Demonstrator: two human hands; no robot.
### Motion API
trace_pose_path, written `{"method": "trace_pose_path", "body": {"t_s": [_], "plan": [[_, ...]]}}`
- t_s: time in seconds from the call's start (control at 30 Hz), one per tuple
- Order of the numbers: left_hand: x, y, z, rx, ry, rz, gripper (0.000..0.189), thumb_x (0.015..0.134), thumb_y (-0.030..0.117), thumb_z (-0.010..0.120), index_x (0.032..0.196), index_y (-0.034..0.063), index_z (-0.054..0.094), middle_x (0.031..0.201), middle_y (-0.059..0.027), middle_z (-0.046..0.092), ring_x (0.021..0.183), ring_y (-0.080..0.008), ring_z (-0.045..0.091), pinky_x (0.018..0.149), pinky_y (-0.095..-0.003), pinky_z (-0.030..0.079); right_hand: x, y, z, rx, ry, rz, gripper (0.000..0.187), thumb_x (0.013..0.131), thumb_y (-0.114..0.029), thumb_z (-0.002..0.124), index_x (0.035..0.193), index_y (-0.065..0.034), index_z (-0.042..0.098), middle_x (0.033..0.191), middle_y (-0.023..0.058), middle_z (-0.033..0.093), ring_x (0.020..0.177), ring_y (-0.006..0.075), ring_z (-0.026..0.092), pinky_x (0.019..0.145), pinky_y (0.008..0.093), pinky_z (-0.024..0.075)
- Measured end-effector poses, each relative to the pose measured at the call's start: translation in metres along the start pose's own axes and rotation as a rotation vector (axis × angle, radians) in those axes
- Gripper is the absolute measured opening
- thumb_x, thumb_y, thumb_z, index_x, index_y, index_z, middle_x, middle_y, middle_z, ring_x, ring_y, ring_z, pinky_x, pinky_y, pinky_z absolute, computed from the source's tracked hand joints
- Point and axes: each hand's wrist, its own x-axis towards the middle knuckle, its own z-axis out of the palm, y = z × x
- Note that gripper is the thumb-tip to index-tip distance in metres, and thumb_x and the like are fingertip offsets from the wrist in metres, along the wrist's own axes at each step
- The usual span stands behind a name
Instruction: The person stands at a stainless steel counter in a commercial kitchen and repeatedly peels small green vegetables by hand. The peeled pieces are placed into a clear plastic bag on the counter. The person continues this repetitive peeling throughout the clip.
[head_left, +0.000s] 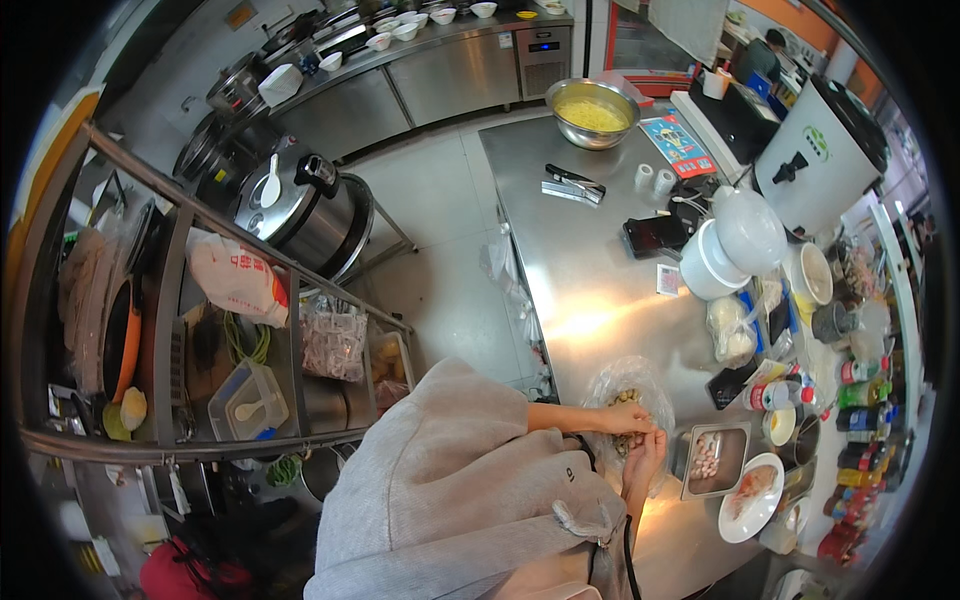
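My left hand (628, 418) and my right hand (645, 454) meet at the fingertips over an open clear plastic bag (652, 379). Their fingers are bent together; anything pinched between them is too small or hidden to make out. Small brownish-green pieces (621, 444) lie in the bag, partly covered by my hands. Just beyond my right hand sits a rectangular steel pan (694, 486) with small pink-and-white pieces (706, 456) in it. Past the pan, a white oval plate (733, 523) bears reddish scraps.
On the steel table (555, 247) are a stapler (576, 180), a black phone-like device (654, 235), a white tub (709, 262) and a metal bowl of yellow noodles (592, 115). Several bottles (862, 416) line the far side. A metal shelf rack (169, 315) stands behind me, near a large pot (307, 217).
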Motion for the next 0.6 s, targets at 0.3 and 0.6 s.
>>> {"method": "trace_pose_path", "body": {"t_s": [0.3, 0.6], "plan": [[0.000, 0.001, -0.008, 0.102, -0.091, -0.051, 0.030, 0.088, 0.032, 0.056, 0.072, 0.0066, 0.055, 0.059, 0.0033, 0.050, 0.050, -0.0057, 0.042, 0.044, -0.0225, 0.032, -0.002, -0.002, -0.015, 0.039, 0.039, 0.157, 0.005, 0.091, -0.011, 0.051, 0.090, -0.0070, 0.049, 0.081, 0.0026, 0.054, 0.073, 0.0116, 0.051, 0.067, 0.0241, 0.0424], [-0.001, 0.009, -0.008, 0.095, -0.106, -0.111, 0.020, 0.084, 0.021, 0.052, 0.077, 0.0039, 0.058, 0.064, -0.0008, 0.056, 0.056, -0.0082, 0.050, 0.050, -0.0239, 0.039, -0.008, -0.008, 0.001, -0.090, 0.082, 0.090, 0.010, 0.087, -0.009, 0.058, 0.094, -0.0021, 0.055, 0.085, 0.0034, 0.058, 0.074, 0.0100, 0.053, 0.067, 0.0226, 0.0435]]}}
